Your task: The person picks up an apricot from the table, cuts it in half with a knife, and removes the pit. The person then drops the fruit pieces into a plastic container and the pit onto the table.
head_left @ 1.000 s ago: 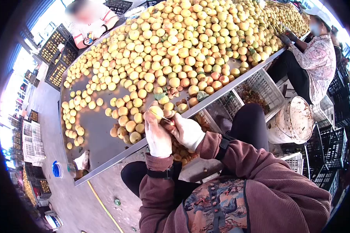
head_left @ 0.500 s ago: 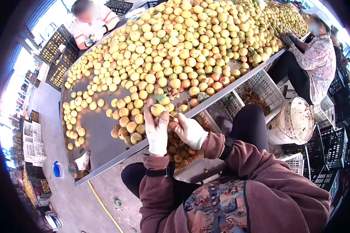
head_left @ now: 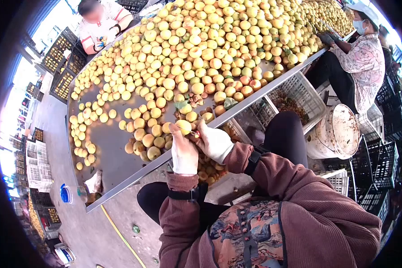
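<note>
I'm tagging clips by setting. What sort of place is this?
Probably a fruit-sorting or processing yard: a long metal table heaped with yellow fruit, plastic crates stacked around it, and a co-worker seated at its edge. The left hand holds a single fruit.

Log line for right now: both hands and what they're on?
left hand: holds fruit | right hand: against same fruit, tool unclear | place: near edge of table | fruit pile: beyond hands
</note>
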The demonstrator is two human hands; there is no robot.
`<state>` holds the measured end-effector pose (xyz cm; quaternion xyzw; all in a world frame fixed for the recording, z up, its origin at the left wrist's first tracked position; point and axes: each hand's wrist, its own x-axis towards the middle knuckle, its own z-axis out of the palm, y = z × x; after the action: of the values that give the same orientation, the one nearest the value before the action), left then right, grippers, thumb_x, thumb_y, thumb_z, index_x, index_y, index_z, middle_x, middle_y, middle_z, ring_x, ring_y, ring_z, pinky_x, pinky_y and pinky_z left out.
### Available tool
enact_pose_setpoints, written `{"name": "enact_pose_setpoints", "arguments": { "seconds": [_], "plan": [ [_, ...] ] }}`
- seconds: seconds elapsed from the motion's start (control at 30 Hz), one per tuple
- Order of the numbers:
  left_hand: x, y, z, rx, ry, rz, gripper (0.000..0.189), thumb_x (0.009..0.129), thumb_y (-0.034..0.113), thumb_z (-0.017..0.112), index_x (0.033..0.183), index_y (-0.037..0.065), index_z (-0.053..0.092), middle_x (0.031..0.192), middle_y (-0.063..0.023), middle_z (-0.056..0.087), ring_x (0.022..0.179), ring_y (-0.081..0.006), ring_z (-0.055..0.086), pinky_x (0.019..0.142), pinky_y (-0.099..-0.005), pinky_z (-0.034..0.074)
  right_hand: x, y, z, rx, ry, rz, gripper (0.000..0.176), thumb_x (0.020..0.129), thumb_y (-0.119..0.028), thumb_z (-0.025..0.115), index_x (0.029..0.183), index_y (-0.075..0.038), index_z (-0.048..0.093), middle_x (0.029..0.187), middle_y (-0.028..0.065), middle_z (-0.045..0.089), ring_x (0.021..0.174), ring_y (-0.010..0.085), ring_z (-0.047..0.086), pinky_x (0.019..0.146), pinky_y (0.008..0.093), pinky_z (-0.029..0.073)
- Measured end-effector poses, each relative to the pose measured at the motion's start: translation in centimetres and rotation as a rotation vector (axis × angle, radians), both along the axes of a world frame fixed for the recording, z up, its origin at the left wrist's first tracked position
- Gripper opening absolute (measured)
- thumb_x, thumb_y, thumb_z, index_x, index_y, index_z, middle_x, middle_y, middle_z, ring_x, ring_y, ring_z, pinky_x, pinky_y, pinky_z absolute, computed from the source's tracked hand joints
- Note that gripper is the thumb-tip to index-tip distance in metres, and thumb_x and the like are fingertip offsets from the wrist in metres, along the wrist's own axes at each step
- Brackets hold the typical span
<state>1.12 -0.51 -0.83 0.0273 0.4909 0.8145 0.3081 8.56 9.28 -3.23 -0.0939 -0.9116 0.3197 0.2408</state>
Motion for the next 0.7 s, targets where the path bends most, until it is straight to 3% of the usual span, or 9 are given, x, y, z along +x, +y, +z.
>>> {"name": "enact_pose_setpoints", "arguments": {
  "seconds": [0.13, 0.2, 0.3, 0.37, 0.43, 0.47, 0.5, 0.57, 0.7],
  "plan": [
    [1.5, 0.1, 2.4, -0.250, 0.356, 0.053, 0.063, 0.098, 0.063, 0.033, 0.102, 0.006, 0.059, 0.087, -0.0010, 0.058, 0.076, -0.0132, 0.051, 0.070, -0.0258, 0.043, -0.1, -0.1, -0.2, -0.038, -0.039, 0.013, 0.034, 0.089, -0.022, 0.061, 0.104, -0.002, 0.038, 0.077, 0.0178, 0.063, 0.071, 0.0379, 0.064, 0.058, 0.0434, 0.050],
    [1.3, -0.4, 2.0, -0.095, 0.264, 0.028, 0.028, 0.104, 0.023, 0.038, 0.118, 0.000, 0.047, 0.099, -0.0105, 0.061, 0.089, -0.0203, 0.057, 0.083, -0.0332, 0.048, 0.2, 0.0, -0.1, -0.050, -0.059, 0.035, 0.035, 0.089, -0.023, 0.061, 0.106, -0.002, 0.038, 0.078, 0.0177, 0.063, 0.071, 0.0378, 0.064, 0.058, 0.0429, 0.050],
    [0.5, -0.6, 0.5, -0.084, 0.278, 0.043, 0.035, 0.104, 0.031, 0.039, 0.117, 0.000, 0.050, 0.100, -0.0105, 0.062, 0.093, -0.0202, 0.058, 0.084, -0.0329, 0.048, 0.9, 0.1, 0.9, -0.110, -0.038, 0.062, 0.036, 0.090, -0.025, 0.061, 0.110, -0.004, 0.041, 0.078, 0.0166, 0.062, 0.072, 0.0375, 0.064, 0.060, 0.0413, 0.051],
    [0.4, 0.0, 1.0, 0.131, -0.047, 0.006, 0.058, 0.101, 0.054, 0.032, 0.108, 0.002, 0.057, 0.100, -0.0098, 0.063, 0.093, -0.0188, 0.059, 0.087, -0.0339, 0.048, 1.5, -0.1, 2.2, -0.250, 0.098, -0.070, 0.026, 0.091, -0.028, 0.063, 0.098, -0.005, 0.051, 0.074, 0.0154, 0.058, 0.070, 0.0368, 0.062, 0.061, 0.0403, 0.050],
    [0.6, 0.0, 0.8, -0.051, 0.148, -0.018, 0.061, 0.101, 0.056, 0.031, 0.112, 0.002, 0.057, 0.106, -0.0113, 0.063, 0.097, -0.0185, 0.060, 0.091, -0.0336, 0.048, 0.8, 0.9, 2.9, -0.346, 0.196, -0.106, 0.027, 0.091, -0.029, 0.063, 0.091, -0.004, 0.052, 0.072, 0.0152, 0.055, 0.066, 0.0366, 0.059, 0.060, 0.0391, 0.048],
    [0.4, -0.1, 0.5, -0.045, 0.161, -0.128, 0.065, 0.102, 0.052, 0.034, 0.130, -0.004, 0.049, 0.119, -0.0144, 0.061, 0.109, -0.0216, 0.059, 0.095, -0.0315, 0.045, 0.6, 0.9, 4.2, -0.453, 0.186, -0.115, 0.029, 0.091, -0.031, 0.063, 0.088, -0.004, 0.052, 0.072, 0.0159, 0.053, 0.066, 0.0355, 0.057, 0.062, 0.0380, 0.046],
    [0.9, 0.1, 0.1, -0.040, 0.165, -0.139, 0.065, 0.102, 0.052, 0.034, 0.130, -0.004, 0.049, 0.119, -0.0144, 0.061, 0.109, -0.0216, 0.059, 0.095, -0.0315, 0.045, 0.4, 0.9, 5.1, -0.491, 0.217, -0.109, 0.031, 0.091, -0.032, 0.063, 0.088, -0.003, 0.053, 0.075, 0.0170, 0.054, 0.070, 0.0342, 0.057, 0.065, 0.0381, 0.046],
    [2.2, 0.7, 0.0, -0.306, 0.600, -0.061, 0.059, 0.105, 0.043, 0.033, 0.136, -0.006, 0.044, 0.121, -0.0184, 0.061, 0.112, -0.0243, 0.058, 0.096, -0.0329, 0.044, -0.6, 0.6, 4.4, -0.572, 0.177, -0.129, 0.032, 0.091, -0.033, 0.062, 0.088, -0.003, 0.053, 0.077, 0.0176, 0.055, 0.073, 0.0338, 0.058, 0.068, 0.0389, 0.046],
    [2.4, 0.7, 1.1, -0.464, 0.655, 0.045, 0.046, 0.104, 0.034, 0.035, 0.122, -0.005, 0.052, 0.109, -0.0228, 0.061, 0.101, -0.0292, 0.061, 0.091, -0.0345, 0.046, -1.7, -1.0, 2.8, -0.644, 0.168, -0.258, 0.032, 0.091, -0.033, 0.060, 0.086, -0.002, 0.054, 0.079, 0.0184, 0.057, 0.073, 0.0358, 0.059, 0.067, 0.0400, 0.047]
  ]
}}
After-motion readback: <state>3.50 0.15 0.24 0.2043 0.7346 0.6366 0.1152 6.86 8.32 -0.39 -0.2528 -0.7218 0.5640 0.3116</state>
